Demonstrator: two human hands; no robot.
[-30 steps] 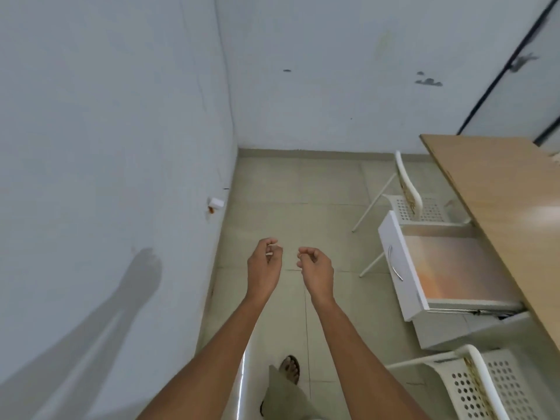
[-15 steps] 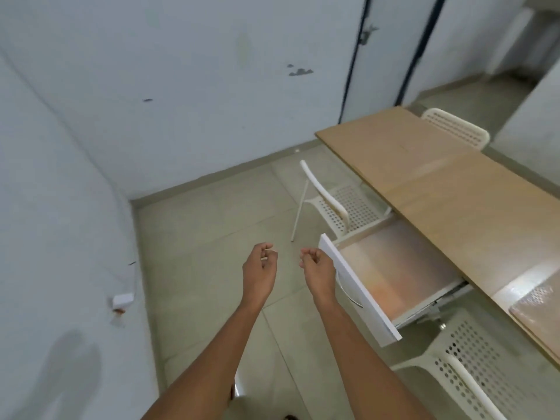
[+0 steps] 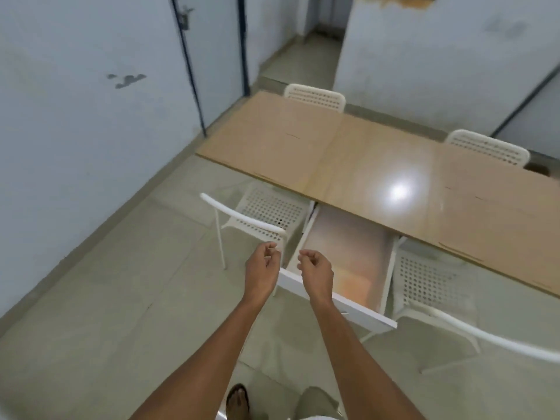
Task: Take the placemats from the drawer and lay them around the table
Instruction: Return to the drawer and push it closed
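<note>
A white drawer (image 3: 360,312) stands pulled out from under the long wooden table (image 3: 375,159). Inside it lies a pale, glossy placemat (image 3: 348,247) with an orange tint near the front. My left hand (image 3: 262,272) and my right hand (image 3: 316,272) are held out side by side over the drawer's left front corner. Both have loosely curled fingers and hold nothing. Matte tan sheets cover the table's left end (image 3: 272,137) and right end (image 3: 497,213); I cannot tell whether they are placemats.
White perforated chairs stand left (image 3: 266,210) and right (image 3: 430,286) of the drawer, and two more (image 3: 315,97) (image 3: 488,148) at the table's far side. A wall and a door (image 3: 212,40) are on the left. My sandalled foot (image 3: 238,400) is on the tiled floor.
The view has swung right from the wall corner to face the table and the open drawer. Both hands have kept the same curled pose in front of me.
</note>
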